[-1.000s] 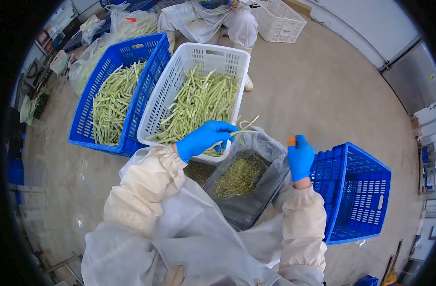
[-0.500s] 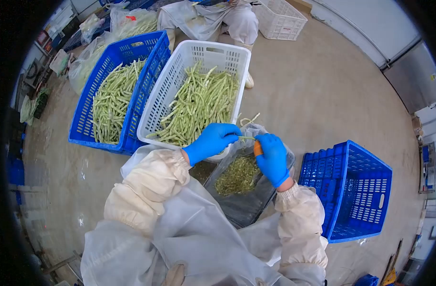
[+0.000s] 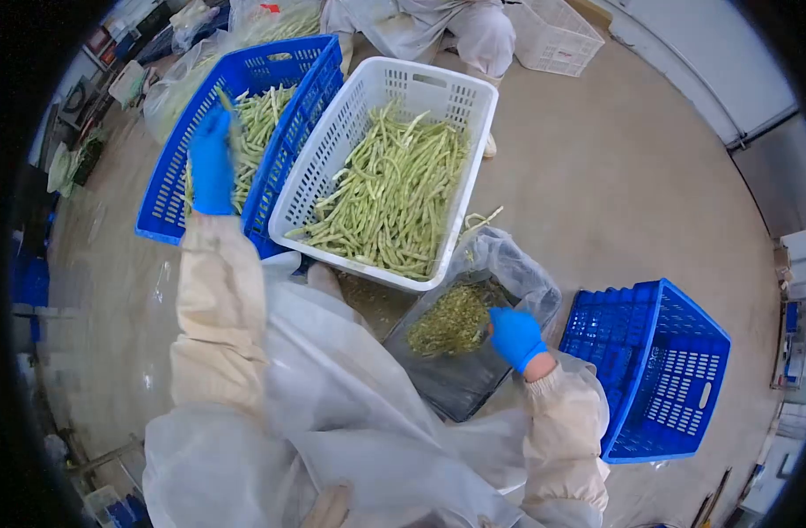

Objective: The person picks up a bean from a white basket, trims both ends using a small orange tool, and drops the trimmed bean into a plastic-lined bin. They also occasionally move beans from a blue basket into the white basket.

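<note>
My left hand (image 3: 212,167), in a blue glove, is over the blue crate (image 3: 169,185) of green stalks (image 3: 260,123), closed around a green stalk (image 3: 234,132) blurred by motion. A white crate (image 3: 368,260) beside it holds more long green stalks (image 3: 390,189). My right hand (image 3: 515,337), also gloved in blue, is closed at the right side of a pile of small green trimmings (image 3: 453,321). That pile lies in a dark tray (image 3: 463,387) partly lined with clear plastic. Whatever the right fingers hold is mostly hidden.
An upturned-sideways blue crate (image 3: 676,378) is at the right. Another person's light-clad legs (image 3: 482,40) are beyond the white crate, near a second white crate (image 3: 557,40). Plastic bags (image 3: 178,92) of stalks lie at the upper left.
My left hand has moved left, from above the tray to the blue crate. My right hand has lowered towards the trimmings, and the orange item at its fingers no longer shows.
</note>
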A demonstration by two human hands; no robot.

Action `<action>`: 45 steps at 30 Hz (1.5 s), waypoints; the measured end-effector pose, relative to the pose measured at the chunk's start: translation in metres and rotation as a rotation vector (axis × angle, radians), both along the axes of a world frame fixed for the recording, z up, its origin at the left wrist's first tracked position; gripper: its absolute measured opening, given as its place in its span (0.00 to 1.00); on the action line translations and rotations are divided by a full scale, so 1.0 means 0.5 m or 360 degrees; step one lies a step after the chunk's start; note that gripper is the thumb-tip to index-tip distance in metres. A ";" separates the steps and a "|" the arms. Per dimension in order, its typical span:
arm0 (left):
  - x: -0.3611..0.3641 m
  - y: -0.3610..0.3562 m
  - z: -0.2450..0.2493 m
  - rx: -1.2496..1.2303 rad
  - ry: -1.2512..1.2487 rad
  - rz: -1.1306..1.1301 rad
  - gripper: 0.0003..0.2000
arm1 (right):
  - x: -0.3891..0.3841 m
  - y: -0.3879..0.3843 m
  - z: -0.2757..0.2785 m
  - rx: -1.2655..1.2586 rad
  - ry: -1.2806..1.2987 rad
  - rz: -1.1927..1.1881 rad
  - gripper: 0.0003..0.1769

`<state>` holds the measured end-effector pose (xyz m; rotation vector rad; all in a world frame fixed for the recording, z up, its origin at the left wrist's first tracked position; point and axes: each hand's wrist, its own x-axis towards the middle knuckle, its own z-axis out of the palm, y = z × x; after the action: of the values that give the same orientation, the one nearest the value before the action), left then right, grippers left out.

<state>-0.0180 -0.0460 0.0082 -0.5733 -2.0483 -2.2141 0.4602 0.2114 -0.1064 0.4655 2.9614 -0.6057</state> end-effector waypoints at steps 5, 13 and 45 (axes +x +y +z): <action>-0.090 0.043 -0.071 -0.1938 0.1125 0.0375 0.14 | -0.023 -0.001 0.042 0.0453 -0.0468 -0.0047 0.03; 0.134 0.362 -0.652 -0.2398 0.1154 -0.1516 0.08 | -0.090 -0.005 0.119 0.0457 0.0007 0.0102 0.20; 0.526 0.328 -0.049 -0.0080 -0.1128 -0.1079 0.10 | -0.139 -0.021 0.157 -0.0241 0.1154 -0.0250 0.11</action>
<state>0.2451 0.1182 -0.0161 -0.6160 -2.4975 -3.1162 0.3908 0.2009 -0.0279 0.5632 3.5134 -1.2367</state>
